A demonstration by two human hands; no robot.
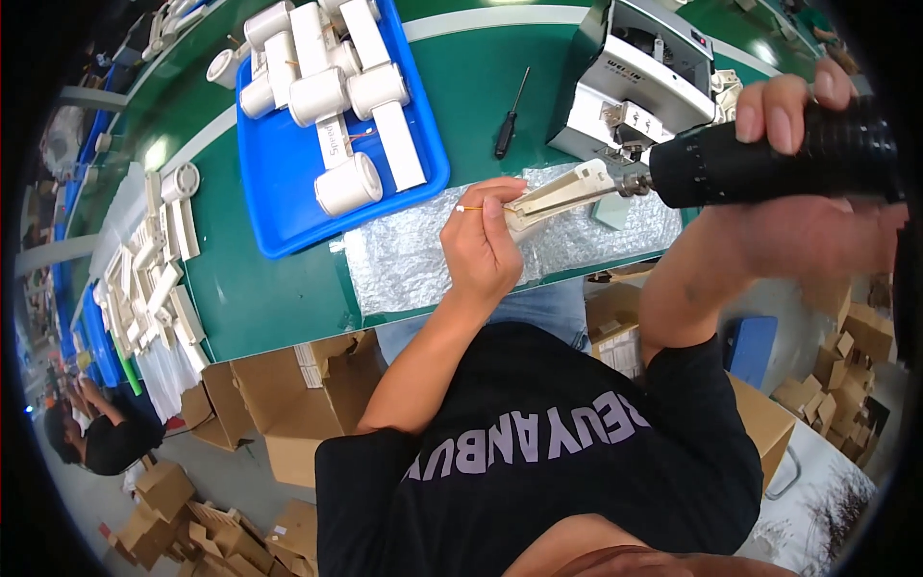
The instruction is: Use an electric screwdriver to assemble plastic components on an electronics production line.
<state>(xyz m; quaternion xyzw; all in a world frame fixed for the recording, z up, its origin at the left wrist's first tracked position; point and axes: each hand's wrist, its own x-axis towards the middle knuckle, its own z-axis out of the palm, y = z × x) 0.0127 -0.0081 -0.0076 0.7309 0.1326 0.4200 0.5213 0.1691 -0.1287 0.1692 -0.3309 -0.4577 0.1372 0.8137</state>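
Cream casing [565,193], in left hand [483,245], seemingly fingertip-held

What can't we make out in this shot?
All in the head view:
- Near end of the cream part: hidden by the left hand.
- Back end of the black power driver: lost at the dark right rim.
- Right hand, lower side: blurred.
- Blue tray, far side: cut off by the top edge.

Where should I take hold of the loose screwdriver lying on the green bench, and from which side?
Probably best by its thick black handle, from above and the near side. The screwdriver lies flat, handle toward the person and thin shaft pointing away.
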